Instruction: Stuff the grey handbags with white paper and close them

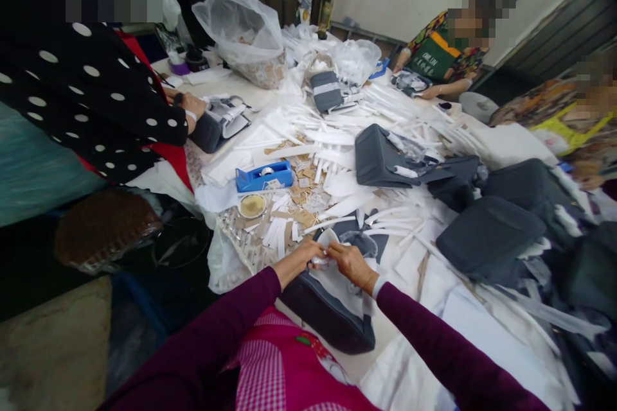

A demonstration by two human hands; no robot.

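Note:
In front of me on the table lies a dark grey handbag (pixel 324 316), its base toward my body and white and clear wrapping across its upper side. My left hand (pixel 308 253) is closed at the bag's top end, fingers pinching a piece of white wrapping (pixel 328 237). Beside it, nearly touching, my right hand (pixel 351 263) pinches the same wrapping between thumb and fingers. Exactly what sits under the fingertips is hidden. White padding strips (pixel 400 217) lie just beyond the bag.
Left of centre are a blue tape dispenser (pixel 264 176), a round tin (pixel 252 206) and scattered tags (pixel 303 189). More grey bags (pixel 490 232) pile up at right. A big clear plastic bag (pixel 241 32) stands behind. Co-workers handle bags around the table; a polka-dot sleeve (pixel 96 96) is nearest.

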